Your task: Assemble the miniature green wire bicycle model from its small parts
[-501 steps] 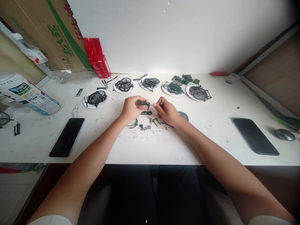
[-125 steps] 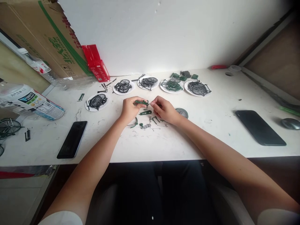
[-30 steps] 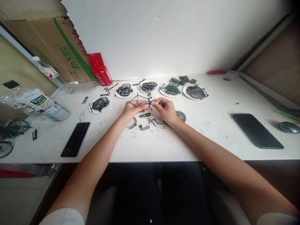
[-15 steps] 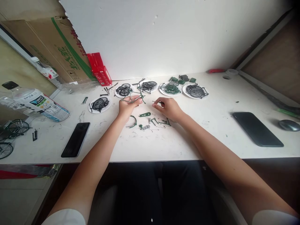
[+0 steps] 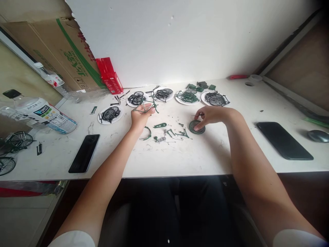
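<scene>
My left hand [image 5: 140, 116] is closed around a green miniature bicycle frame [image 5: 156, 107], held above the table with its tubes sticking out past the fingers. My right hand [image 5: 209, 116] reaches down to a green spoked wheel [image 5: 197, 127], its thumb lying over the wheel. A thin rod-like piece [image 5: 194, 115] pokes out from between the right fingers; its kind is too small to tell. Between the hands lie a green chain guard [image 5: 160, 125], a curved green mudguard [image 5: 147, 133], a pedal-like part [image 5: 160, 139] and several tiny green and metal pieces [image 5: 171, 133].
Paper plates with bicycle parts stand along the back, one at the left [image 5: 120, 120]. Green baskets [image 5: 202, 85] lie behind them. A phone [image 5: 84, 153], a large bottle [image 5: 51, 115] and finished bicycles [image 5: 19, 140] are left; a black pad [image 5: 284, 140] and mouse [image 5: 318, 135] are right.
My right hand has moved right and slightly toward me, onto the green wheel, which now shows. My left hand keeps the bicycle frame in nearly the same place.
</scene>
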{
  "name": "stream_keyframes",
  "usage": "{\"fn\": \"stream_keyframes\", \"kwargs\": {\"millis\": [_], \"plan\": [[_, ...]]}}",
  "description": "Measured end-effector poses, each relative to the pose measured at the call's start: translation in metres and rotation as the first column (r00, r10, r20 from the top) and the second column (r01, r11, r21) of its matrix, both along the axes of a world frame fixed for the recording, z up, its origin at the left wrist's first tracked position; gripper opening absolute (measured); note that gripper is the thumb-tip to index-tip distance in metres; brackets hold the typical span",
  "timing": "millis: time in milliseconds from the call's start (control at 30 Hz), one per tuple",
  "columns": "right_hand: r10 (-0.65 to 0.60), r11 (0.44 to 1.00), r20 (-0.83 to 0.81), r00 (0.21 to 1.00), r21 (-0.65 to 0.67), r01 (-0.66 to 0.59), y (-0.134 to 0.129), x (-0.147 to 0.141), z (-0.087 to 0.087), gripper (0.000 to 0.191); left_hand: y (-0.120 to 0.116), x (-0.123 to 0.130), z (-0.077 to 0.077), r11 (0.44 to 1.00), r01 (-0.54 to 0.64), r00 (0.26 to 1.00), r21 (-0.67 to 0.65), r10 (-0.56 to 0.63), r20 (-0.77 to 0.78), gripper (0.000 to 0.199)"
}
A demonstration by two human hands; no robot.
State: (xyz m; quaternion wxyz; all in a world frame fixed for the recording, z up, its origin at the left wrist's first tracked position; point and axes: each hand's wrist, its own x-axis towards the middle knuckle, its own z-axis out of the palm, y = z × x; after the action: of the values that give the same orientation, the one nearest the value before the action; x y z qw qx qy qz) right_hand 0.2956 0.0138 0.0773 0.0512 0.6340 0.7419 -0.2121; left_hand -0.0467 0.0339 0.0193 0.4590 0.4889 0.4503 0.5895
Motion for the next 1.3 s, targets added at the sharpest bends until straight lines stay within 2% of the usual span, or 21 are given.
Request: {"fn": "stream_keyframes", "kwargs": {"millis": [167, 300, 500, 767, 1033, 1167, 1300], "plan": [[-0.055, 0.998, -0.032, 0.998, 0.010, 0.055, 0.006, -0.005, -0.008, 0.062, 0.001, 0.001, 0.000, 1.000, 0.003, 1.000, 0.001, -0.003, -0.009, 0.049], [-0.066, 0.992, -0.077, 0.995, 0.102, 0.073, 0.009, -0.016, -0.017, 0.067, 0.001, 0.002, -0.001, 1.000, 0.006, 1.000, 0.005, -0.006, -0.030, 0.047], [-0.131, 0.961, -0.236, 0.963, 0.207, 0.181, 0.005, -0.043, -0.029, 0.068, 0.002, 0.003, -0.004, 1.000, 0.009, 1.000, 0.010, -0.009, -0.024, 0.047], [-0.083, 0.944, -0.372, 0.925, 0.268, 0.193, 0.000, -0.060, -0.032, 0.057, 0.003, 0.002, -0.007, 1.000, -0.009, 1.000, 0.019, 0.009, -0.006, 0.048], [0.039, 0.910, -0.520, 0.854, 0.371, 0.185, -0.001, -0.066, -0.033, 0.036, -0.004, 0.004, 0.000, 0.999, 0.015, 1.000, -0.039, -0.014, 0.015, 0.056], [0.072, 0.875, -0.613, 0.786, 0.417, 0.245, 0.000, -0.071, -0.036, 0.032, -0.004, 0.003, 0.001, 0.994, 0.054, 0.998, -0.092, -0.051, 0.027, 0.066], [0.101, 0.880, -0.759, 0.643, 0.370, 0.298, -0.001, -0.079, -0.040, 0.026, -0.002, 0.001, -0.001, 0.987, 0.099, 0.992, -0.126, -0.087, 0.091, 0.067]]}}
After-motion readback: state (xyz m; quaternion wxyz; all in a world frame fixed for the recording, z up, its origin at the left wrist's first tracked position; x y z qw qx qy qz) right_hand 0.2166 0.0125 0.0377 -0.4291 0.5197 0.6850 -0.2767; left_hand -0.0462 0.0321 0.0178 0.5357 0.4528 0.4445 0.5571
